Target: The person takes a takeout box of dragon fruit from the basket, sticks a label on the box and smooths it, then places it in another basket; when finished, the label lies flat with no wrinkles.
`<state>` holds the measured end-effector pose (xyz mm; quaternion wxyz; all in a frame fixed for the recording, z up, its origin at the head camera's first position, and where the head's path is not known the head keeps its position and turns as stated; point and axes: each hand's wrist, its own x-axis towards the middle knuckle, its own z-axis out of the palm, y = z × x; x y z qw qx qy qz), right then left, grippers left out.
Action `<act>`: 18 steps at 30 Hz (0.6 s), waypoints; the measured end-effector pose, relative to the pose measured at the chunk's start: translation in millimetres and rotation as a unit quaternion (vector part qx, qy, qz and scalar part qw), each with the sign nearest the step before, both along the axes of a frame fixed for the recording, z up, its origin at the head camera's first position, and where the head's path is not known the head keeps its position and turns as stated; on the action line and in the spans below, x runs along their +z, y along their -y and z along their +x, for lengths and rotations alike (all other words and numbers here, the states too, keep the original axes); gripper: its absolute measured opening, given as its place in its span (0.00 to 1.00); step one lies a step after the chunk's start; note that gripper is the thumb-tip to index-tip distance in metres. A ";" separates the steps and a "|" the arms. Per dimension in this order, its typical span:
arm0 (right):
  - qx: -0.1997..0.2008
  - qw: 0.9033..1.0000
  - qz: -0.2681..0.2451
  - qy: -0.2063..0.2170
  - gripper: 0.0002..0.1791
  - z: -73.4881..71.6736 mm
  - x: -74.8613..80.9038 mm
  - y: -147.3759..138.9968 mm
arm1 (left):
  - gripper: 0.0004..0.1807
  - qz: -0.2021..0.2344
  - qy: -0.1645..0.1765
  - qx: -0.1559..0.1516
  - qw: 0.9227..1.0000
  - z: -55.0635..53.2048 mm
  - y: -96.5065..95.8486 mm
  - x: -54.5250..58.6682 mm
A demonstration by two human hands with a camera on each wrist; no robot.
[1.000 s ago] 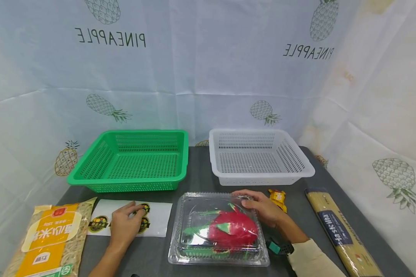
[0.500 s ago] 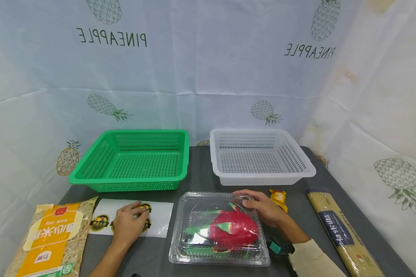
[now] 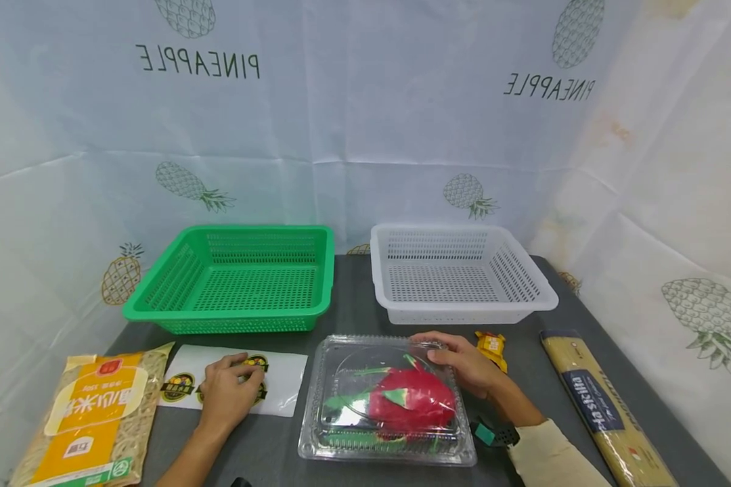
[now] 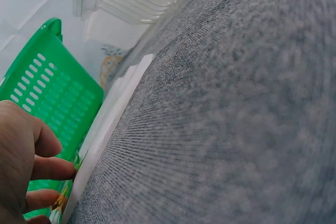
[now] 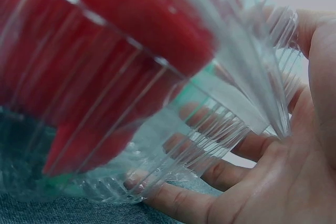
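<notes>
My left hand [image 3: 228, 392] rests on a white sheet of round black-and-yellow stickers [image 3: 288, 387], its fingertips at a sticker on the sheet's right part. In the left wrist view, the thumb and fingers [image 4: 52, 168] are bent, with the fingertips touching the sheet and a gap between thumb and index finger. My right hand [image 3: 463, 368] grips the right rear corner of a closed clear plastic clamshell box [image 3: 309, 450], thumb on the lid. Inside lies a red dragon fruit [image 3: 415, 404] with green tips. The right wrist view shows several fingers behind the clear wall.
Behind stand a green basket [image 3: 225, 315] and a white basket [image 3: 469, 312]. An orange noodle bag [image 3: 91, 419] lies at the left. To the right are a small yellow packet [image 3: 492, 348] and a long spaghetti pack [image 3: 600, 399]. A printed cloth [image 3: 347, 101] hangs all around.
My left hand has shifted slightly right over the sticker sheet, and its fingers have bent a little more. My right hand and the box have stayed in place.
</notes>
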<state>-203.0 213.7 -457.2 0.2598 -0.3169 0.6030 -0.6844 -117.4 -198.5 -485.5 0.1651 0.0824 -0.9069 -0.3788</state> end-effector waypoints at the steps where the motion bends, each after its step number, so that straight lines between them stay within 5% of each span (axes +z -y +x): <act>1: 0.000 1.000 0.000 0.000 0.22 0.0 0.1 -0.1 | 0.11 -0.004 -0.004 0.001 1.000 -0.5 -0.6 0.0; 18: -0.011 1.000 0.009 -0.002 0.23 0.1 -0.1 0.3 | 0.09 -0.007 -0.016 -0.025 1.000 -0.5 -1.5 -1.2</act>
